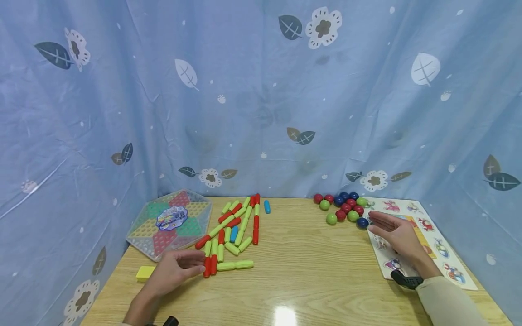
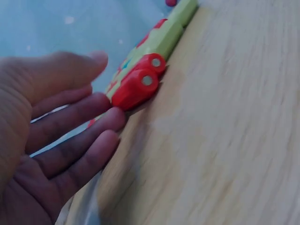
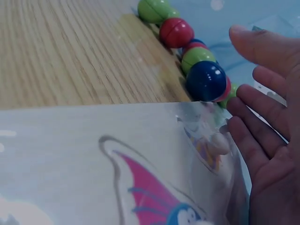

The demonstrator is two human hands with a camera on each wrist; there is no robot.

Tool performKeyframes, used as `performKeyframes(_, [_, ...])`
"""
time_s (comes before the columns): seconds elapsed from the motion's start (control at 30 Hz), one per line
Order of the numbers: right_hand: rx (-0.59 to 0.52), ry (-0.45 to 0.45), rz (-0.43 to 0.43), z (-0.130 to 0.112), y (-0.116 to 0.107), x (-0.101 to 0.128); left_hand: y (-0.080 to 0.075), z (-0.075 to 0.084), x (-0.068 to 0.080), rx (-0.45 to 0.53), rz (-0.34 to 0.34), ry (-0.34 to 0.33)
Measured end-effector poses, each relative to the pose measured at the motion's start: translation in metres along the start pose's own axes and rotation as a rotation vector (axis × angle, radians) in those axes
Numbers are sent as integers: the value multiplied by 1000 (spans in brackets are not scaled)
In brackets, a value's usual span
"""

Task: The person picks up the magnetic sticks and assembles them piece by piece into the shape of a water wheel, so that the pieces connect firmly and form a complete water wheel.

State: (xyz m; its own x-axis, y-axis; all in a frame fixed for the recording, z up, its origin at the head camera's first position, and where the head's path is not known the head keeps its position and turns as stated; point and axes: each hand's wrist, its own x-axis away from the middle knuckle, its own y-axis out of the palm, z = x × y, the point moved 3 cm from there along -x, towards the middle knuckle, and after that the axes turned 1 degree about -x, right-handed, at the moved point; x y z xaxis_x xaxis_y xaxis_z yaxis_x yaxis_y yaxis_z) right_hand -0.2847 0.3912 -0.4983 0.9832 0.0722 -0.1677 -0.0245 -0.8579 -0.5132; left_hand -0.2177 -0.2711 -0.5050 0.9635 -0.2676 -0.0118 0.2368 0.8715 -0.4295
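My left hand [image 1: 177,267] lies with fingers straight and holding nothing, its fingertips [image 2: 115,119] just beside a heap of red and green pegs [image 1: 232,228] on the wooden bench [image 1: 302,271]. My right hand [image 1: 397,233] hovers flat, fingers apart, over an animal puzzle board [image 1: 448,253], near a cluster of coloured balls [image 1: 344,206].

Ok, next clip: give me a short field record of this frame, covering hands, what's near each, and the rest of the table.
left hand: open, fingers straight, tips at the near end of the sticks
sticks: red, green and a few blue, piled left of centre
right hand: open, over the puzzle board, fingertips near a blue ball
balls: red, green and blue cluster, far right
puzzle board: flat at the right edge, animal pictures
hex board: far left
yellow block: beside the left hand
table: wood
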Motion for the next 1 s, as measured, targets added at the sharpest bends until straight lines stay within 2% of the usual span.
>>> performKeyframes(0.13, [73,22,23,1,3,-7,7,4,-3,-111,54,53])
performKeyframes(0.33, [208,-24,64,0,8,-14,16,11,-7,-306,110,49])
performKeyframes(0.53, [342,-72,110,-2,15,-19,24,20,-6,-401,146,74])
performKeyframes(0.63, [373,-103,126,-3,17,-19,26,22,-7,-433,171,97])
performKeyframes(0.7, [386,-127,138,-4,17,-18,27,22,-7,-440,183,88])
performKeyframes(0.83, [385,-160,170,-8,15,-9,24,20,-5,-418,196,17])
performKeyframes(1.0, [297,-145,151,-19,20,9,21,21,-2,-408,200,-27])
